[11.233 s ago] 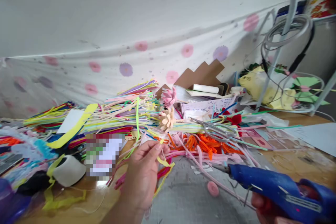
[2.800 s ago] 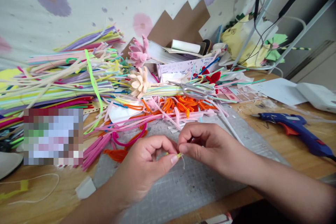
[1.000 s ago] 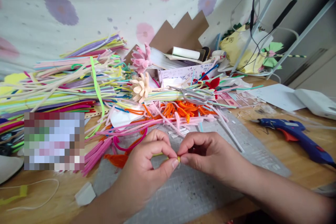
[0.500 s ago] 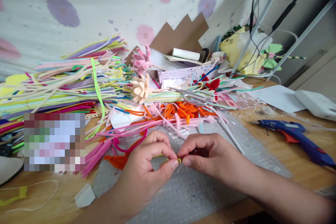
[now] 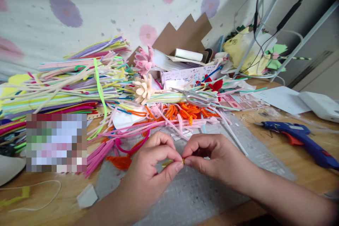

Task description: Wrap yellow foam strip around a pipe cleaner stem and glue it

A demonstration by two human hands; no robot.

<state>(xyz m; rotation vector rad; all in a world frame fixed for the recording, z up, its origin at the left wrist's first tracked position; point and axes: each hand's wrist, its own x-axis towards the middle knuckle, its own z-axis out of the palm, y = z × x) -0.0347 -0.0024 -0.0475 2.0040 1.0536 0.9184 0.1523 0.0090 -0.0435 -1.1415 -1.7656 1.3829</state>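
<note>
My left hand and my right hand meet over the grey cutting mat, thumbs and forefingers pinched tip to tip. Between them is a thin yellow piece, which looks like a pipe cleaner. One stretch of it shows behind the left fingers, and a speck shows where the fingertips meet; the rest is hidden. Beyond the hands lie pink pipe cleaners and bent orange pipe cleaners. An orange fuzzy piece rests left of my left hand.
Scissors lie on bundled pipe cleaners behind the mat. A blue glue gun is at the right. Large pipe-cleaner bundles fill the left back, near a pink fuzzy flower and a cream one.
Both hands keep their pinch, with the fingertips slightly closer together. A pale wisp under the fingertips no longer shows, and less yellow is visible between them. The whole view has shifted slightly.
</note>
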